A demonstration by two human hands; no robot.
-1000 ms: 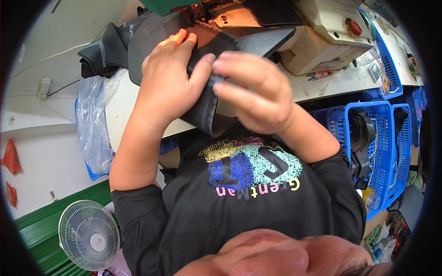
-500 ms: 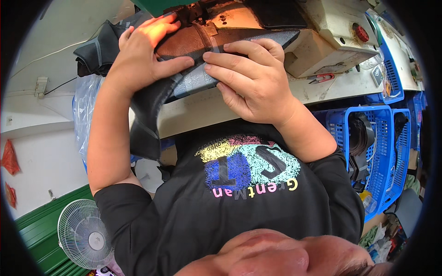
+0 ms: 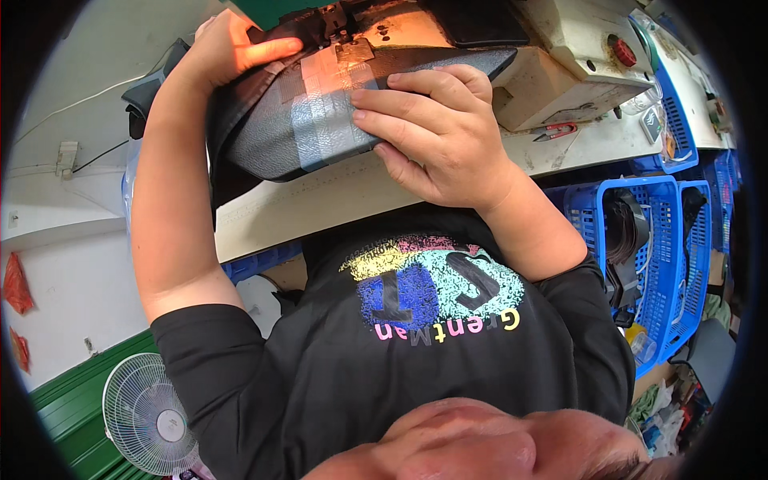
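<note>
A dark grey grained leather panel (image 3: 268, 148) lies on the sewing machine bed, with a lighter, shiny band across it. My right hand (image 3: 448, 120) rests on this panel, fingers stretched out and their tips pressing near the band. At the upper left, my left hand (image 3: 232, 50) grips a black leather flap (image 3: 220, 124) lifted at the panel's left side; its thumb points right toward the presser foot area (image 3: 332, 24). Some of the left fingers are hidden behind the hand. Orange lamp light falls over the thumb and the stitching area.
The cream machine housing (image 3: 584, 60) with a red knob (image 3: 622, 50) stands at right. Red-handled thread snips (image 3: 556, 132) lie on the white table edge (image 3: 264, 212). Blue baskets (image 3: 672, 272) hold black strips at right. A white fan (image 3: 148, 416) stands lower left.
My left hand has moved up and left off the panel, drawing the black flap aside, so more of the grey panel and its shiny band shows. My right hand has hardly moved.
</note>
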